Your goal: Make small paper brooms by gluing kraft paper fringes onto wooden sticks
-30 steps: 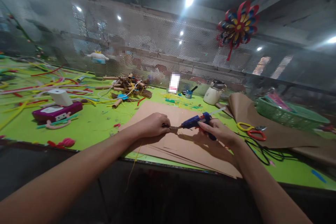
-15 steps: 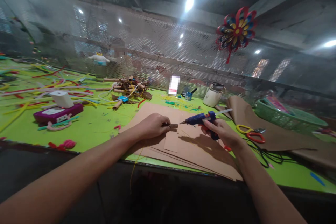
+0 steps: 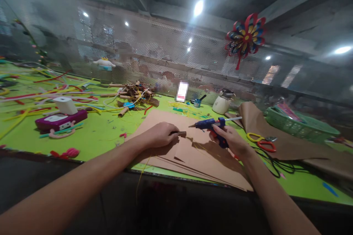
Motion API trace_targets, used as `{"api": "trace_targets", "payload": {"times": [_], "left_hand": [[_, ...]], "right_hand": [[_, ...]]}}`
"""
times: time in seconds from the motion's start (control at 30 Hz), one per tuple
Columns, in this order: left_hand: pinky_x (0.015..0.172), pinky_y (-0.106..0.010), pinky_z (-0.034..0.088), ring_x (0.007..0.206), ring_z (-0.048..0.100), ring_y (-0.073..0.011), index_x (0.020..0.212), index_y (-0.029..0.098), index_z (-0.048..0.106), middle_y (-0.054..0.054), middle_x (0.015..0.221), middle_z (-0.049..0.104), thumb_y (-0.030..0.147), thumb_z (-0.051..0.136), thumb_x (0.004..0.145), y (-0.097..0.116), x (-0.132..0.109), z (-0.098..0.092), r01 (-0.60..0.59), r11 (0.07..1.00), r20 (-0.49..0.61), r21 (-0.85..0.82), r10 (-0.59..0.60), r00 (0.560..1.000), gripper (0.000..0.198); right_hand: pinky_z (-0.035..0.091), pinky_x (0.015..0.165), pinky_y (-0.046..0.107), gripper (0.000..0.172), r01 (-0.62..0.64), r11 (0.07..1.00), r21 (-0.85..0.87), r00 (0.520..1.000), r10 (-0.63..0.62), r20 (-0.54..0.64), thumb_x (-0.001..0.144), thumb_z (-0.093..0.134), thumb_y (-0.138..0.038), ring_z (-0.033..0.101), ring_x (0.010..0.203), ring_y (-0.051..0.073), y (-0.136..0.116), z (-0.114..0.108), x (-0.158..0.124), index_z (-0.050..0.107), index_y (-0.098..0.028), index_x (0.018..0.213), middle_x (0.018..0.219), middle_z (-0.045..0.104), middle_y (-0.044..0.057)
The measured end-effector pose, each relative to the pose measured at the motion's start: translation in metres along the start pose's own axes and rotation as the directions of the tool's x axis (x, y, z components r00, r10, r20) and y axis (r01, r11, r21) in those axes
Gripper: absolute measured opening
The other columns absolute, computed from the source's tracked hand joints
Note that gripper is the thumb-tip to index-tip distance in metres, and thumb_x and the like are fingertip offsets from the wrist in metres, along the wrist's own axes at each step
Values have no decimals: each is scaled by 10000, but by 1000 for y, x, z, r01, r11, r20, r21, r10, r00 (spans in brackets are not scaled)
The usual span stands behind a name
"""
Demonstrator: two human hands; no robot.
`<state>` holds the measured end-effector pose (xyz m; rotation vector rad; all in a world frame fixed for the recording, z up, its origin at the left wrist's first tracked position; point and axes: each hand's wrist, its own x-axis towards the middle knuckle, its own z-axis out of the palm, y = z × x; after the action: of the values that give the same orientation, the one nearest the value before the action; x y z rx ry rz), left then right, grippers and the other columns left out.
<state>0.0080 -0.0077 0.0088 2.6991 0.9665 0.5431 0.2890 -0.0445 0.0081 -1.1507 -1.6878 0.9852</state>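
Glue gun [image 3: 211,123]: blue body, metal nozzle, pale glue stick jutting from the back. It lies nearly level in the grip of the right hand [image 3: 230,140], nozzle pointing left, raised just above the paper, near the middle of the worktop's [image 3: 104,132] near edge.
Brown piece [image 3: 181,133]: small, dark, narrow, too small to tell more. It is pinched at the fingertips of the left hand [image 3: 160,136], its free end toward the nozzle, close to it but apart.
Paper sheets [image 3: 193,154]: a loose stack of tan sheets, flat, fanned at the corners, reaching the worktop's near edge under both hands.
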Motion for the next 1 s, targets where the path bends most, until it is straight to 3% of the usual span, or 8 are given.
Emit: {"api": "trace_targets", "payload": {"times": [0.13, 0.23, 0.4, 0.6, 0.77, 0.87, 1.0], "left_hand": [[688, -260, 380, 774, 572, -177, 977, 167, 677, -107, 922, 682, 299, 419, 859, 0, 1, 1, -10, 1000, -47, 29, 11, 999, 313], [697, -262, 387, 792, 573, -175, 978, 160, 673, -107, 920, 680, 290, 454, 845, 2, 1, 2, -21, 1000, -82, 5, 21, 996, 287], [700, -266, 404, 806, 579, -175, 991, 164, 670, -98, 919, 682, 276, 477, 846, 7, 1, -3, -35, 998, -112, -45, 30, 993, 267], [767, -267, 440, 839, 585, -147, 1060, 149, 642, -84, 959, 673, 297, 490, 865, 12, 2, -8, -189, 948, -234, -258, 128, 964, 289], [834, -299, 456, 909, 593, -152, 1038, 148, 644, -90, 997, 664, 262, 546, 830, 15, 1, -7, -288, 842, -278, -456, 173, 945, 257], [878, -308, 440, 985, 575, -166, 1043, 148, 650, -104, 1071, 640, 242, 545, 827, 18, -1, -7, -309, 795, -243, -522, 209, 947, 258], [830, -292, 448, 922, 593, -169, 1057, 151, 665, -92, 1010, 667, 257, 522, 834, 14, -3, -2, -223, 828, -63, -514, 223, 973, 285]], "right_hand": [[277, 461, 220, 395, -48, 996, 74, 999, 49, -6, 816, 560, -503, 424, 501, 79, 6, 1, 2, 574, -123, 707, 605, 536, 11], [352, 493, 218, 361, -90, 971, 220, 996, 90, 8, 811, 572, -494, 489, 546, 97, 11, 5, 4, 595, -137, 766, 656, 572, 20], [453, 571, 243, 286, -93, 901, 423, 988, 135, -71, 768, 642, -451, 567, 622, 128, 20, 13, 12, 626, -177, 847, 711, 626, 17], [507, 663, 302, 318, -67, 911, 407, 989, 116, -95, 756, 647, -464, 608, 685, 162, 19, 24, 21, 641, -158, 844, 788, 663, 56], [461, 534, 245, 366, -99, 961, 257, 981, 138, -137, 717, 673, -491, 574, 564, 130, 6, 32, 24, 655, -126, 738, 688, 663, 54], [434, 473, 232, 388, -134, 966, 219, 981, 161, -109, 691, 697, -486, 544, 478, 113, -4, 36, 30, 664, -102, 650, 578, 641, 53], [508, 569, 277, 402, -161, 960, 228, 985, 170, -23, 681, 695, -506, 630, 590, 166, -12, 45, 41, 687, -106, 703, 698, 689, 94]]}}
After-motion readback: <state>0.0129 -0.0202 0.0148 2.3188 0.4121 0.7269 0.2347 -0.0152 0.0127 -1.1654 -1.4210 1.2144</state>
